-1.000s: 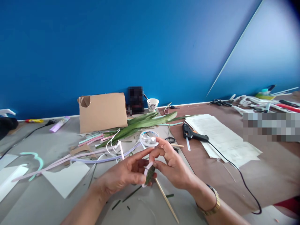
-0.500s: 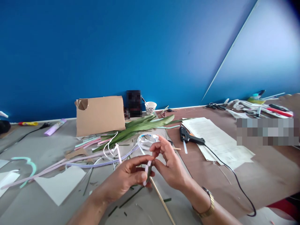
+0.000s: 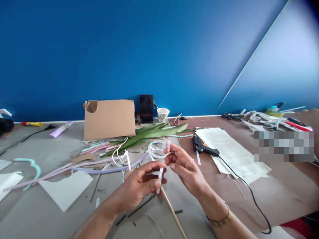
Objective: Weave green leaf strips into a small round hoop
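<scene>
White-and-green piece (image 3: pixel 160 177) sits in the left hand (image 3: pixel 138 182), above the grey tabletop (image 3: pixel 82 222), at the near middle of the work area. The left thumb presses its near face and the forefinger arches over its top, so the grip is closed firmly on it, pale side mostly showing with a sliver of dark green at the right. The right hand (image 3: pixel 188 172) is raised just beside it, fingers loosely bent and thumb a little apart from them; a small white bit (image 3: pixel 168 144) shows at one fingertip — whether it is pinched there, I cannot tell. A wooden stick (image 3: pixel 173 212) slants from under the left fingers to the bottom edge, its upper end hidden. Just beyond the hands is a ring of white strip (image 3: pixel 156 155), with lilac strips (image 3: pixel 99 171) running off to the left and long green leaves (image 3: pixel 154 134) behind. A black glue gun (image 3: pixel 205 149) lies right of the hands, its handle over printed sheets (image 3: pixel 233 154) — and a cardboard piece (image 3: pixel 109 121) stands near the blue wall (image 3: pixel 119 49).
</scene>
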The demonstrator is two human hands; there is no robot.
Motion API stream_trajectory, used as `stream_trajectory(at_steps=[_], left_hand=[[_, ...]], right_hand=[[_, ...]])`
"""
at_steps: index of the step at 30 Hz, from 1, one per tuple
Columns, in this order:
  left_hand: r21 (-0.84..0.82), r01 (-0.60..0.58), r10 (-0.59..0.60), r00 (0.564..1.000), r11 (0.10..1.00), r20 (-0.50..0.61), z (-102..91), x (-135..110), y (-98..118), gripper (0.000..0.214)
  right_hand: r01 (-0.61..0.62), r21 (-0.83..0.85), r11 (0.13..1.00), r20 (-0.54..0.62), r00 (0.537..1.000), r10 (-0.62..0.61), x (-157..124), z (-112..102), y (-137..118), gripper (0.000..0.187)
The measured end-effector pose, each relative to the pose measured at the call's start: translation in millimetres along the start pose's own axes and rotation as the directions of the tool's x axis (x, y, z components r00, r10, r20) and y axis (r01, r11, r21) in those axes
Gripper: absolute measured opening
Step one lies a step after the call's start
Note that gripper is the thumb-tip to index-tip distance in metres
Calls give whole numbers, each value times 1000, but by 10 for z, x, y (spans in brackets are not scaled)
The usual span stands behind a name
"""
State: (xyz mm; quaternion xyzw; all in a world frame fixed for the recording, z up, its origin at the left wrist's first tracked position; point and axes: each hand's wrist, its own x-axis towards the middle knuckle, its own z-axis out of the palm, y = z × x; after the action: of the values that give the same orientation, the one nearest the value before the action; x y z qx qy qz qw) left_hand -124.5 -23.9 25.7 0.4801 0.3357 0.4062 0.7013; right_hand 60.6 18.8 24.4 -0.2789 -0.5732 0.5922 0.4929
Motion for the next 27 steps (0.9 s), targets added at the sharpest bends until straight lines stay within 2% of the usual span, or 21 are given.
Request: stream_trajectory(at_steps=[3,6,10,13,19,23,27], left_hand=[[-4,-16,16,998,1000,-68,3,12,16,39],[41,-42,47,989,998,-143,-12,32,-4,40],[150,-26,62,968,988,-243,-50,63,-79,44],[194,-3,60,955,981,-289,-67,87,-137,47],[231,-3,89,927,973,-364,-15,100,-127,44],[304,32,91,921,952,-380,28,94,-79,38],[376,36,118,918,926,-380,26,99,-103,37]], right_hand=[[21,-81,996,-61,998,-26,-2,-8,29,40],[46,-278,959,-79,994,-71,-33,17,24,34],[131,-558,820,-26,984,-175,-95,81,-72,27],[208,-696,688,35,966,-257,-131,123,-137,27],[220,-831,510,34,937,-348,-131,192,-132,18],[203,-902,381,8,890,-455,-73,219,-104,7],[192,-930,312,21,878,-479,-22,217,-84,3]])
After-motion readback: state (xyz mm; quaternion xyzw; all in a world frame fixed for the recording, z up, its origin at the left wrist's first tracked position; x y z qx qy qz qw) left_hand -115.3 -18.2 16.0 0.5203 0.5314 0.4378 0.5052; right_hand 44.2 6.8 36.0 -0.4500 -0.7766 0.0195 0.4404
